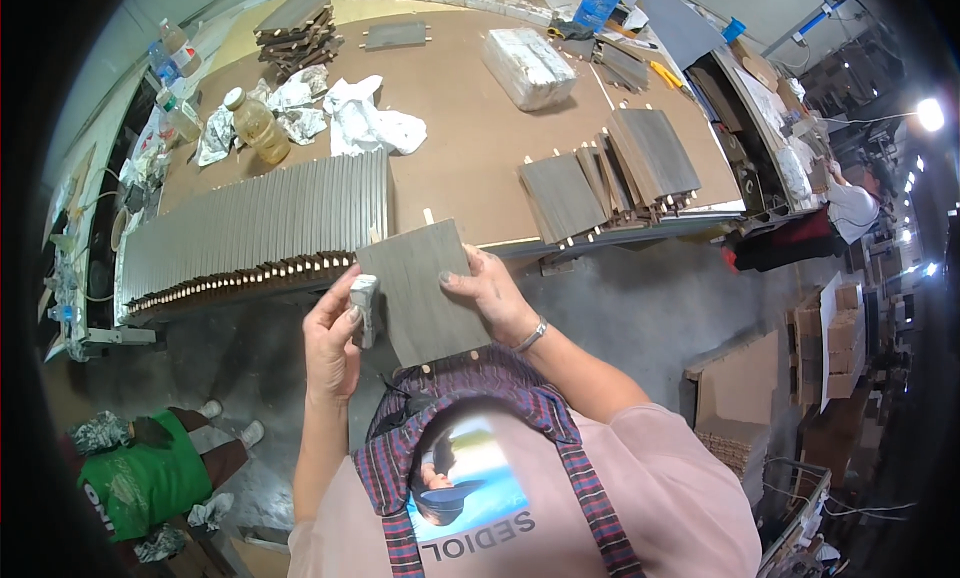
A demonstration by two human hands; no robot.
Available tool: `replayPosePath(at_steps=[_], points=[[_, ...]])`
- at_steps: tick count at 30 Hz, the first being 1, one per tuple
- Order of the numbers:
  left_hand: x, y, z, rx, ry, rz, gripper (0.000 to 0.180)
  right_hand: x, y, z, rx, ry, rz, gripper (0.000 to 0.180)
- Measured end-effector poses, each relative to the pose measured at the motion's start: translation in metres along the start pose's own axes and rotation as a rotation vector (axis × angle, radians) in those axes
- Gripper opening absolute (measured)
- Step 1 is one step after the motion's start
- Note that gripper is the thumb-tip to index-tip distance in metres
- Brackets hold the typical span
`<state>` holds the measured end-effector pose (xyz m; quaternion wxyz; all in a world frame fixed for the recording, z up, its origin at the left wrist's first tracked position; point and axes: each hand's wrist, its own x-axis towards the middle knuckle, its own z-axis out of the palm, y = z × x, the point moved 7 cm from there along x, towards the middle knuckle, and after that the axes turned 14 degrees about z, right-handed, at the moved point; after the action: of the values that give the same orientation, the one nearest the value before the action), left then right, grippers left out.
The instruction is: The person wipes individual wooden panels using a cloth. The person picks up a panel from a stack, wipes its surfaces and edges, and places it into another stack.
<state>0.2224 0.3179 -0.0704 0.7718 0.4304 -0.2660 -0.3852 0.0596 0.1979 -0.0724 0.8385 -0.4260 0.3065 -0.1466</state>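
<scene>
And the grey-brown panel (425, 303) is gripped at its right edge by the right hand (497, 293), thumb laid across its face. Its long axis is pointed away from the body, far end tipped left, before the desk (455, 178). A pale block (364, 308) is pinched beside it by the left hand (332, 328), forearm raised straight.

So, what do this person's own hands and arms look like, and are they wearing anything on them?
Both the left hand and the right hand are gloveless, and the forearms are bare. The right arm comes out of a short, pale pink sleeve. A silver-coloured band, perhaps a watch, circles the right wrist. The right thumb looks greyish at its tip.
</scene>
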Motion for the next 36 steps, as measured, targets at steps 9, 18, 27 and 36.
replayPosePath(at_steps=[9, 18, 27, 36], points=[[0.030, 0.067, 0.099, 0.970, -0.238, 0.705, 0.040, -0.001, -0.012, 0.009, -0.296, 0.112, -0.207, 0.027], [0.030, 0.073, 0.126, 1.306, -0.326, 0.933, 0.038, -0.010, -0.006, -0.006, -0.512, 0.326, -0.237, 0.034], [0.050, 0.064, 0.062, 0.986, -0.141, 0.529, 0.028, -0.013, -0.002, -0.039, -0.083, 0.217, -0.144, 0.027], [0.010, -0.014, 0.033, 0.124, -0.097, -0.092, 0.040, -0.018, -0.006, -0.064, 0.328, 0.263, -0.050, 0.024]])
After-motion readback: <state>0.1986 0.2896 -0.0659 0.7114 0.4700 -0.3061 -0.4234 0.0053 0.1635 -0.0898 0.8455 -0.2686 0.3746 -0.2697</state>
